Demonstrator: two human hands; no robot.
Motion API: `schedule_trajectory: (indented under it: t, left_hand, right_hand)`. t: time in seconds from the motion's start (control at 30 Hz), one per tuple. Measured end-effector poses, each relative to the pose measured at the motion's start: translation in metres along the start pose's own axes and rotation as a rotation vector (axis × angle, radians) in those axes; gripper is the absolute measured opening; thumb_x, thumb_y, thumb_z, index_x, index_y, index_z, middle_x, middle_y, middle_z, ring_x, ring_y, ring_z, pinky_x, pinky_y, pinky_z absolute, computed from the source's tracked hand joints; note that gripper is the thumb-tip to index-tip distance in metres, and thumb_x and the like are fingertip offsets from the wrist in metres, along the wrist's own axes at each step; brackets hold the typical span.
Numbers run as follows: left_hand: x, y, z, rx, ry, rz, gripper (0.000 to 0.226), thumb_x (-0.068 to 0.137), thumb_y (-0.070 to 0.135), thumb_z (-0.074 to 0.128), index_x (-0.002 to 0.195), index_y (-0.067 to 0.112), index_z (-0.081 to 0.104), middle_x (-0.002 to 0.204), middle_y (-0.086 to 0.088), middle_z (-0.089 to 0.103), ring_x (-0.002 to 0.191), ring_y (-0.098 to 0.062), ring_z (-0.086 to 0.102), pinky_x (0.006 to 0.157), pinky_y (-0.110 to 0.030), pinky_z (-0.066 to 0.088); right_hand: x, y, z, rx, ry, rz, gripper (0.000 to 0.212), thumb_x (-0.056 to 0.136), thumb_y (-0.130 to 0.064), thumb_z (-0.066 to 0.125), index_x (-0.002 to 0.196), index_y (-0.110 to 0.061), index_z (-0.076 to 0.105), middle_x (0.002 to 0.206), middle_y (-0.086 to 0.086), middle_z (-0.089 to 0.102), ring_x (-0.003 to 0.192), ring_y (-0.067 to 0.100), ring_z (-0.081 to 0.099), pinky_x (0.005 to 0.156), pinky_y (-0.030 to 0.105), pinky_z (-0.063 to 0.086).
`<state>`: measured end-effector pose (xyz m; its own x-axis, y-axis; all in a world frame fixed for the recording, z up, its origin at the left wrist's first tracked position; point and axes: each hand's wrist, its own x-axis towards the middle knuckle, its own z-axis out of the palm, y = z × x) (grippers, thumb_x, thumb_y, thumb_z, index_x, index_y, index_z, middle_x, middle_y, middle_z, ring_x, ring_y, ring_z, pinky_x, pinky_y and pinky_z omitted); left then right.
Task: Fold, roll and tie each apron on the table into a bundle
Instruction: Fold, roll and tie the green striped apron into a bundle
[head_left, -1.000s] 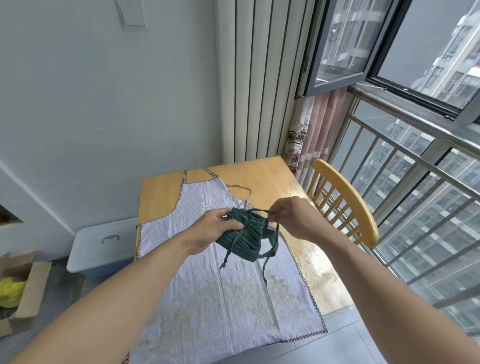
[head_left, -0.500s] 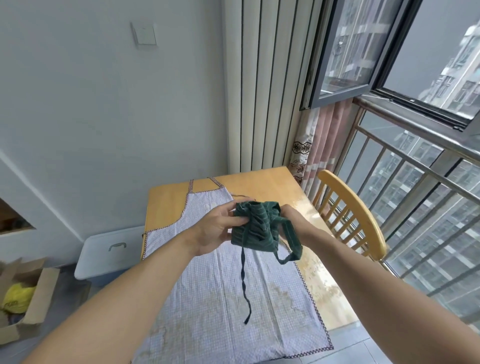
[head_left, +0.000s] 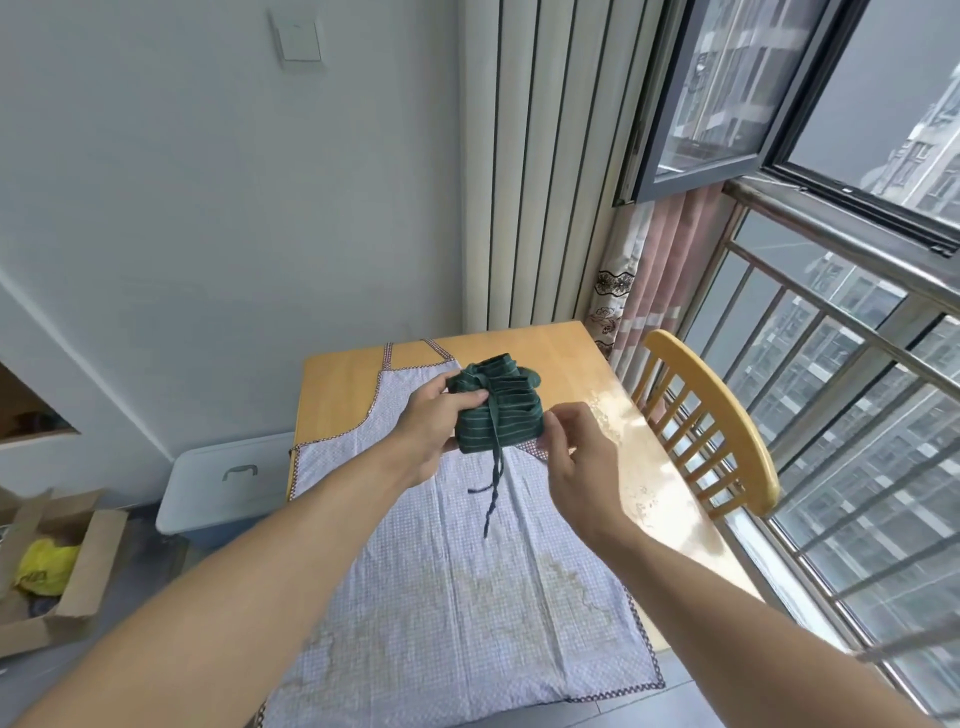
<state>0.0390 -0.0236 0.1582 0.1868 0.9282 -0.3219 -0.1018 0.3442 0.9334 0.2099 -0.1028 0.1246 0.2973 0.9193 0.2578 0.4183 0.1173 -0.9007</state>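
Right hand (head_left: 582, 457) nearest – fingers curled, its grip touching the near right edge of the green striped apron bundle (head_left: 493, 410); whether it actually pinches the cloth, cannot tell. Left hand (head_left: 431, 426) grips the bundle's left side, thumb across the tie. Bundle held in the air between both hands, two tie ends (head_left: 493, 483) hanging below. Beneath – checked apron (head_left: 447, 571) spread flat on the worktop (head_left: 337, 384). Right of the hands, a wooden chair (head_left: 722, 415).

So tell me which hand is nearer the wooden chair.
Right. The right hand is at the green bundle's chair-side edge; the left hand grips the bundle's far side from the wooden chair.
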Motion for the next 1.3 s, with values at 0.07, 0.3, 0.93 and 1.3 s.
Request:
schedule_trajectory:
  t: [0.07,0.3,0.93,1.3]
  left_hand:
    - [0.0,0.002,0.002,0.009,0.003,0.013,0.038,0.094,0.012,0.067,0.131,0.02,0.06,0.113,-0.005,0.074,0.103,-0.023,0.071,0.084,-0.043,0.06]
    - [-0.004,0.009,-0.01,0.059,-0.107,-0.052,0.032,0.096,0.01,0.062,0.124,0.025,0.066,0.114,-0.006,0.074,0.104,-0.026,0.07,0.082,-0.046,0.06]
    - [0.008,-0.003,-0.014,-0.03,0.103,-0.062,0.045,0.09,0.017,0.076,0.13,0.013,0.054,0.117,-0.011,0.069,0.102,-0.026,0.07,0.072,-0.043,0.062]
    - [0.005,-0.021,-0.032,0.6,0.011,0.244,0.03,0.088,0.027,0.077,0.113,0.035,0.063,0.107,0.004,0.07,0.098,-0.016,0.068,0.082,-0.038,0.061]
  right_hand:
    - [0.0,0.007,0.005,0.026,0.001,0.082,0.011,0.105,-0.026,0.055,0.101,-0.02,0.064,0.088,-0.009,0.072,0.084,0.003,0.069,0.079,0.028,0.06]
    - [-0.002,0.009,0.008,0.137,-0.108,0.199,0.017,0.105,-0.019,0.05,0.117,-0.022,0.061,0.11,-0.011,0.071,0.102,-0.001,0.067,0.093,0.026,0.054]
    - [-0.016,0.018,0.034,-0.28,-0.293,0.133,0.032,0.108,-0.039,0.044,0.107,-0.025,0.072,0.08,0.002,0.071,0.07,0.017,0.062,0.071,0.041,0.054]
    - [0.027,-0.039,-0.013,-0.97,-0.479,-0.487,0.039,0.101,-0.053,0.042,0.114,-0.029,0.07,0.1,-0.012,0.067,0.087,0.008,0.057,0.076,0.024,0.052]
